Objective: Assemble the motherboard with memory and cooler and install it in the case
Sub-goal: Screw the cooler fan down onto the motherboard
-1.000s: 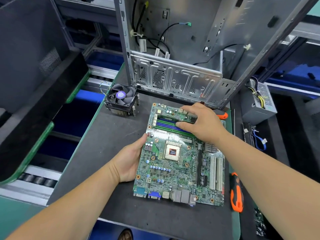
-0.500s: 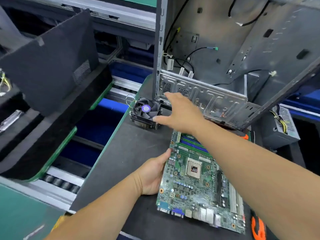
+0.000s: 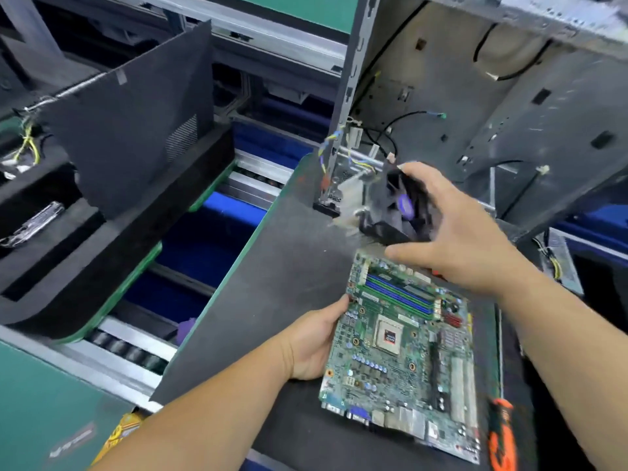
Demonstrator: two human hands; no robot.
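A green motherboard lies flat on the dark work mat, with blue memory slots at its far end and a bare processor in the middle. My left hand grips the board's left edge. My right hand holds the black cooler fan lifted and tilted above the board's far end, its wires trailing to the left. The cooler is blurred by motion. The open metal case stands behind it.
An orange-handled screwdriver lies right of the board. A power supply sits at the right behind my arm. Black foam trays and a roller conveyor fill the left side, beyond the mat's edge.
My right hand left the memory slots, reached left to the cooler on the mat, grasped it and lifted it toward the board. My left hand stayed on the board's edge.
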